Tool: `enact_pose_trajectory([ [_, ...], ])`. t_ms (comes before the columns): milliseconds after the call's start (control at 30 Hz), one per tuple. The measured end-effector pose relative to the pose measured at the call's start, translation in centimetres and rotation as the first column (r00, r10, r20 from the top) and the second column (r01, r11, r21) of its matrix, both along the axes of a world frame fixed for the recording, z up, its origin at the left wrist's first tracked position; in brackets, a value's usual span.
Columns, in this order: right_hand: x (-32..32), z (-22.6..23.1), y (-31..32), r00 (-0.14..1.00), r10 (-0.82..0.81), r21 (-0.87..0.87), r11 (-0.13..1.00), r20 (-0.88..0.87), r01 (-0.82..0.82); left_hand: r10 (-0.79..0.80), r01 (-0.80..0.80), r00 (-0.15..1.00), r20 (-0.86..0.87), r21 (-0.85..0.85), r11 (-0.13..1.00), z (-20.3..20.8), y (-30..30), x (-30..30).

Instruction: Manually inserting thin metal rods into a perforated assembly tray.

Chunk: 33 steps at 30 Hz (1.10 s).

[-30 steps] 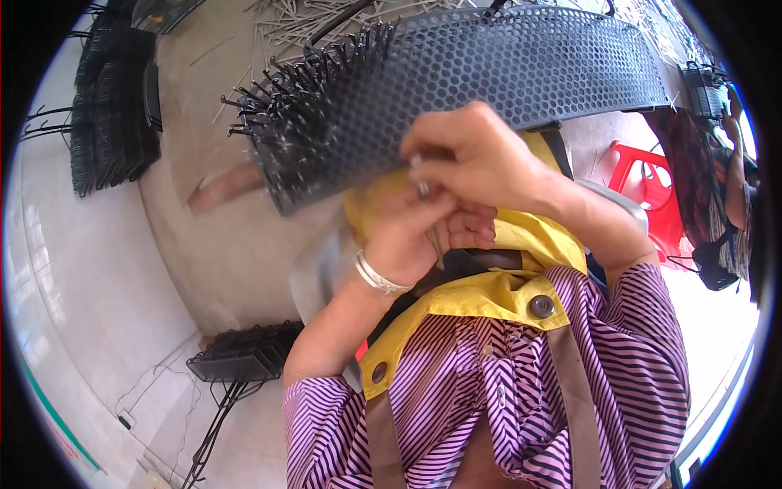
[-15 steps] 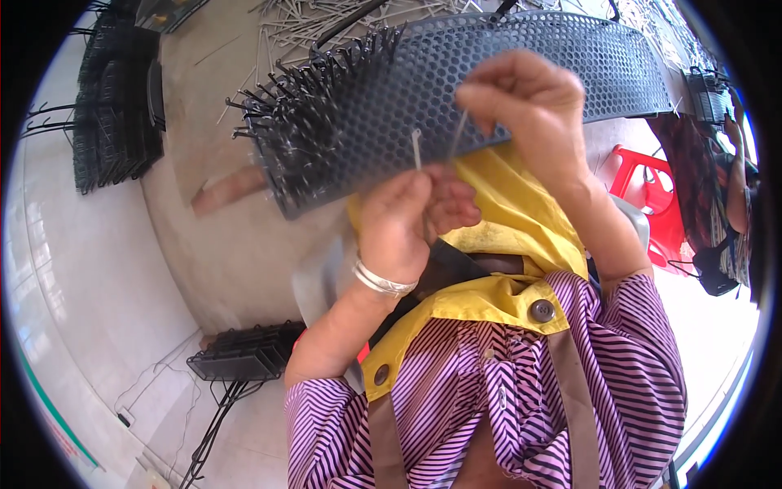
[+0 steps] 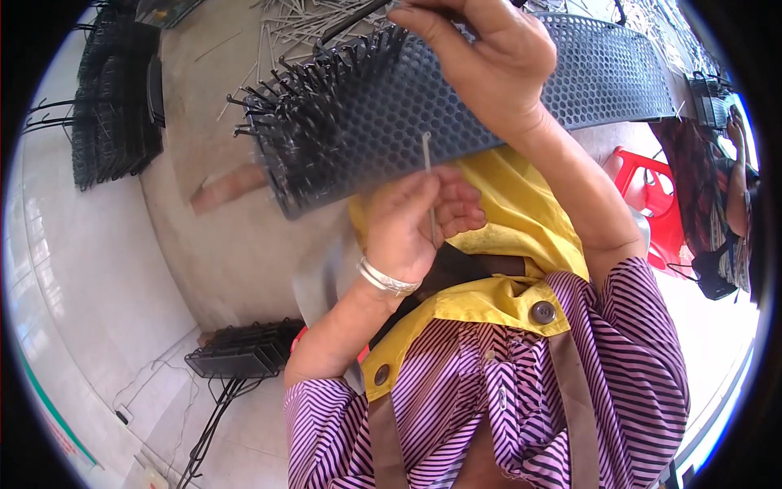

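A thin pale metal rod [image 3: 427, 151] with a small flattened tip stands up out of my left hand [image 3: 407, 216], pinched between thumb and fingers. My right hand [image 3: 501, 69] is above the far side of a black perforated panel [image 3: 607, 73], its fingers bent together near the top edge of the view. Whatever those fingers hold is hidden. The panel lies across in front of me, past the yellow apron [image 3: 521, 191]. Many black rods with bent ends [image 3: 305, 102] are crowded at its left end.
Loose pale rods [image 3: 297, 33] are scattered beyond the panel. Stacks of black racks [image 3: 118, 106] stand at the left, and another black rack [image 3: 244, 350] is at the lower left. To the right are a red plastic stool [image 3: 664, 220] and another person's arm [image 3: 735, 196].
My right hand has moved up and away, over the panel's far side. The thin rod that was in its fingers no longer shows. My left hand has shifted slightly right, keeping its rod.
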State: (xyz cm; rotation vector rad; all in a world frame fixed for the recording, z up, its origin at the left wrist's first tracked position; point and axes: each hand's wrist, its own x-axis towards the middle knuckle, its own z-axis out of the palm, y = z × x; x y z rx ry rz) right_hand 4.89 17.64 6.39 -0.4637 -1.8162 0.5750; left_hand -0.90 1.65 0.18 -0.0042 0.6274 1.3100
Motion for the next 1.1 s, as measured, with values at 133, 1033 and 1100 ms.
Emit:
enact_pose_trajectory([
  [133,-0.3,0.5,0.1,0.994,0.106,-0.009,0.994,-0.006,-0.106,-0.013,0.013,1.000,-0.009,-0.003,1.000,0.1,0.0,-0.1],
  [1033,-1.0,-1.5,1.2,0.836,0.054,0.348,0.893,0.546,-0.285,-0.037,0.037,0.999,-0.025,0.008,0.999,-0.2,0.1,0.0],
  [1100,-0.5,-0.6,0.4,0.879,0.048,0.322,0.920,0.475,-0.224,-0.035,0.036,0.999,-0.027,0.023,0.999,-0.1,0.0,0.0],
])
